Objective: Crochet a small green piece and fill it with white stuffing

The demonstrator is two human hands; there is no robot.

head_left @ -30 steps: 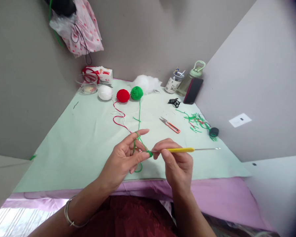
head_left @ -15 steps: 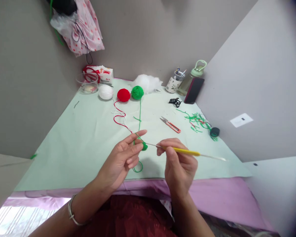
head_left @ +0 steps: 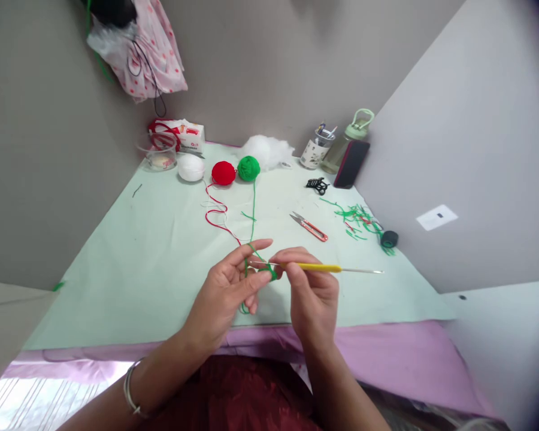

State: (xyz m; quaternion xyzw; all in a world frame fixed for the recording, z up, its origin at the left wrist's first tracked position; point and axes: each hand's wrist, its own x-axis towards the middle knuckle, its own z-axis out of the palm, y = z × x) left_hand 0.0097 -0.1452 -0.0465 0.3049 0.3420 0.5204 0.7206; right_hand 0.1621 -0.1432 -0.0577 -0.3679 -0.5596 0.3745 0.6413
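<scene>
White yarn, wound into a white ball point(head_left: 191, 168), sits toward the back left of the pale green tablecloth point(head_left: 117, 269), with a red yarn ball point(head_left: 223, 173) to its right. Nearer the person, the left hand point(head_left: 224, 281) pinches a small green crochet piece point(head_left: 273, 273) at thumb and fingertips, its index finger held out with green yarn over it. That strand runs back to the green yarn ball point(head_left: 248, 169), just beside the red one. The piece is between the two hands, above the cloth near its front edge. Across it lies the slim shaft of a yellow-handled crochet hook point(head_left: 317, 267), tip pointing left; whether it passes through a stitch is too small to tell. The right hand point(head_left: 314, 299) grips the handle between thumb and fingers. Thread snips point(head_left: 312, 228) lie beyond, and yarn scraps point(head_left: 357, 218) farther right.

The step in hand looks like working a stitch; the next move seems to call for steady tension on the index finger and a controlled turn of the hook to catch the strand.
</scene>
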